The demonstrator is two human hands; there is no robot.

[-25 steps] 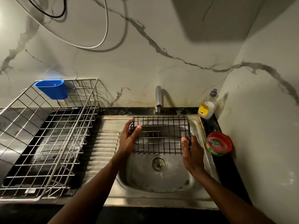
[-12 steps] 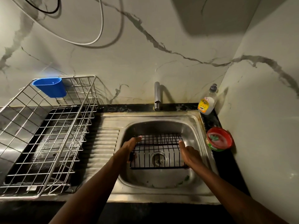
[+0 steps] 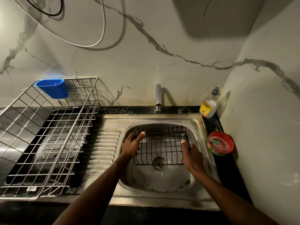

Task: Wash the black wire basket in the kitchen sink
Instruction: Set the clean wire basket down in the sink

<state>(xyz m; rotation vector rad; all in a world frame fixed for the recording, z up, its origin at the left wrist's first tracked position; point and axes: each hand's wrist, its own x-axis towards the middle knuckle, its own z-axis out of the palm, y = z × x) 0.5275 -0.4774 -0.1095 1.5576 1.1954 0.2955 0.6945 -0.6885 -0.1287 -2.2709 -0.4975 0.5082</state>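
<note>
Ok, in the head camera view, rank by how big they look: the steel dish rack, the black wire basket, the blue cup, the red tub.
1. Steel dish rack
2. Black wire basket
3. Blue cup and red tub: these look alike in size, so no ranking between them.

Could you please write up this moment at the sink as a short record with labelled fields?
setting: steel kitchen sink set against a marble-look wall
basket: black wire basket down in the basin, over the drain
left hand: left hand at the basket's left side, thumb on the rim
right hand: right hand at its right side
tap: faucet behind the basin, no water visible
right counter: soap bottle; red tub
left counter: steel dish rack with blue cup hung on it
</note>
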